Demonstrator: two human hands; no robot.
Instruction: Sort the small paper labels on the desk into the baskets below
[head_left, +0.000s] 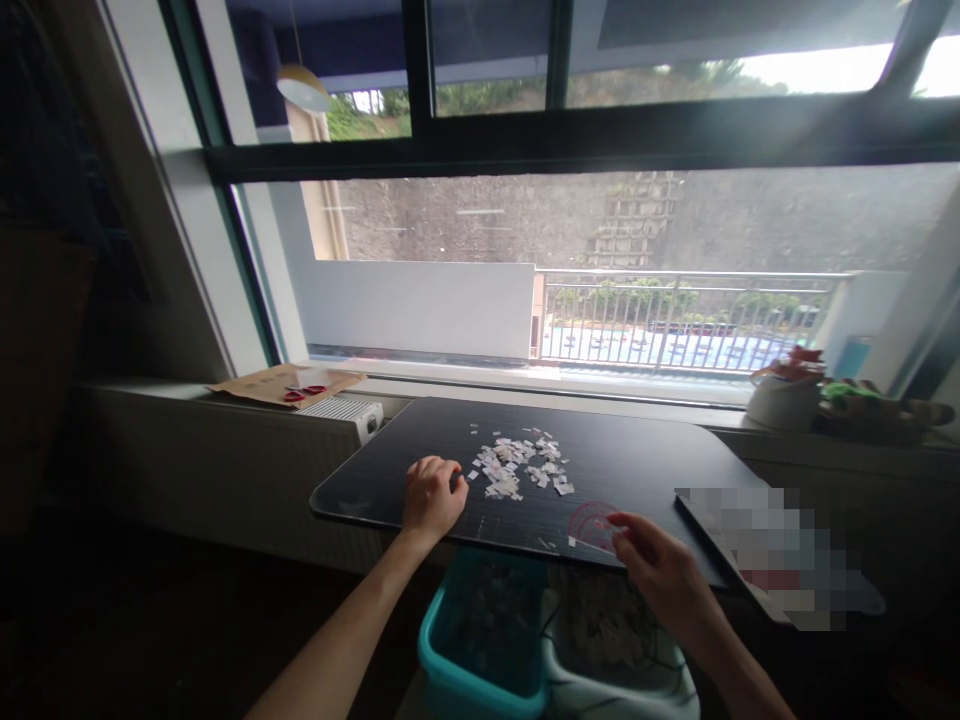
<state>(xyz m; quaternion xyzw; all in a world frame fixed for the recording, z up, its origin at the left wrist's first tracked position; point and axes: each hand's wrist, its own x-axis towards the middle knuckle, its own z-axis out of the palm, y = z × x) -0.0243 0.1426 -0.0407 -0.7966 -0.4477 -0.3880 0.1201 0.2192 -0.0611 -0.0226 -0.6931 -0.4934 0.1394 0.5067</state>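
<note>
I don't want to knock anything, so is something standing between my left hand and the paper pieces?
Nothing visible does: your left hand is just left of the paper pieces on the black table.

The single head-worn camera faces forward and down over the nearby table (637,450), the window (495,150) standing farther off at 12 o'clock (the wearer's forearms (360,610) enter at 5 and 7 o'clock).

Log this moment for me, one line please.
left hand: curled beside small white pieces | right hand: at near edge of dark table, hold unclear | below: teal bin, pale bin
</note>
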